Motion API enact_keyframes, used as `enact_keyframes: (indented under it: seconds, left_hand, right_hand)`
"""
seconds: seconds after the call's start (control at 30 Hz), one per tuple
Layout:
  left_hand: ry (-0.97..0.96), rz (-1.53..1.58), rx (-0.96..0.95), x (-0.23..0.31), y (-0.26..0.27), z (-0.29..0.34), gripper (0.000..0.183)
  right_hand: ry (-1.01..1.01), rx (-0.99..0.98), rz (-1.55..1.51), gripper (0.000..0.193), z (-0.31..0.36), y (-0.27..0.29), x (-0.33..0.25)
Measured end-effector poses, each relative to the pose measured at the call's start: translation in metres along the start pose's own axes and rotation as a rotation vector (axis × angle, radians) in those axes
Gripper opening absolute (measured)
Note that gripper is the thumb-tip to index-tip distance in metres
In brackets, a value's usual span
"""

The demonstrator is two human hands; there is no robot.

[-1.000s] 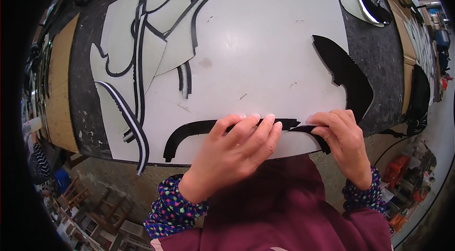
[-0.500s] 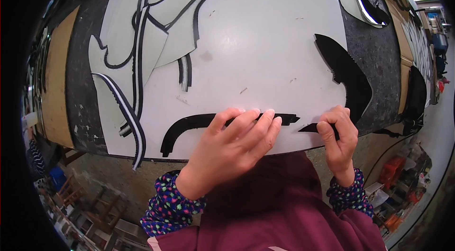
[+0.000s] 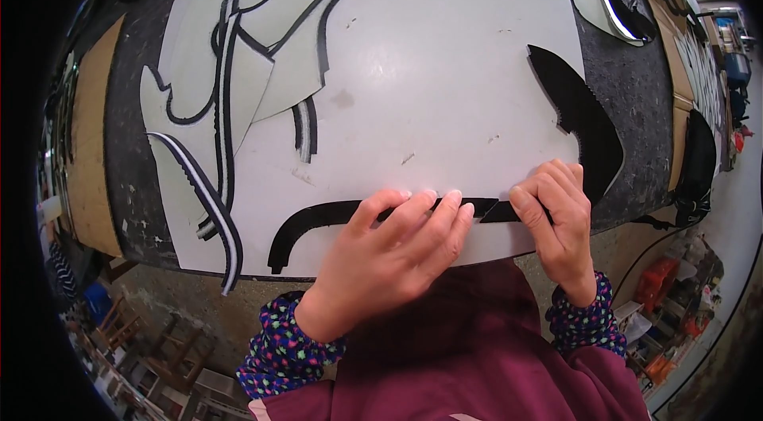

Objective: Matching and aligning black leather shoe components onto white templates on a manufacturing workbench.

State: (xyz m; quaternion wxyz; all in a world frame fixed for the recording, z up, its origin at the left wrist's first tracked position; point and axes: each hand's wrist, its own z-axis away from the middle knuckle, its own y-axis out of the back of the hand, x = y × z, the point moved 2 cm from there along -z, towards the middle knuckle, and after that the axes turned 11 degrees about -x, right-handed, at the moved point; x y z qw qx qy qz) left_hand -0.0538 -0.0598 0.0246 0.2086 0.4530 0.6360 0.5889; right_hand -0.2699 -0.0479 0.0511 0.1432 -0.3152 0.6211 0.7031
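Note:
A narrow black strip (image 3: 306,217) with a bent left end lies along the near edge of the white board. My left hand (image 3: 397,250) rests over its middle, fingers stretched out and their tips on it. My right hand (image 3: 556,218) is closed, thumb and fingers pinching a black pointed piece (image 3: 501,212). The tip of this piece meets the right end of the strip; whether it overlaps or only touches, I cannot tell. Behind my right hand a broad curved black piece (image 3: 592,123) with a notched edge reaches up the board. The hand hides whether it joins the pointed piece.
The white board (image 3: 445,79), with two metal eyelets at its far edge, covers a dark worktable (image 3: 636,95). Pale dark-edged cut pieces (image 3: 187,79) are piled on the left. A striped curved strip (image 3: 214,202) overhangs the near edge. More cut pieces (image 3: 612,0) lie far right.
My right hand has moved slightly left and up, bringing the pointed black piece against the strip's right end. The board's left side and the pale pieces have shifted slightly left.

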Motion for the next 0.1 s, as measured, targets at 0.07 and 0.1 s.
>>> enact_keyframes:
  seconds: [0.07, 0.1]
  left_hand:
    - [0.007, 0.009, -0.003, -0.0001, 0.0005, 0.0006, 0.032]
    - [0.010, 0.020, -0.004, 0.0003, 0.0004, -0.0001, 0.032]
  right_hand:
    - [-0.002, -0.010, -0.003, 0.012, 0.0002, -0.0001, -0.0007]
    - [-0.006, -0.017, -0.002, 0.012, 0.0011, 0.0005, -0.0002]
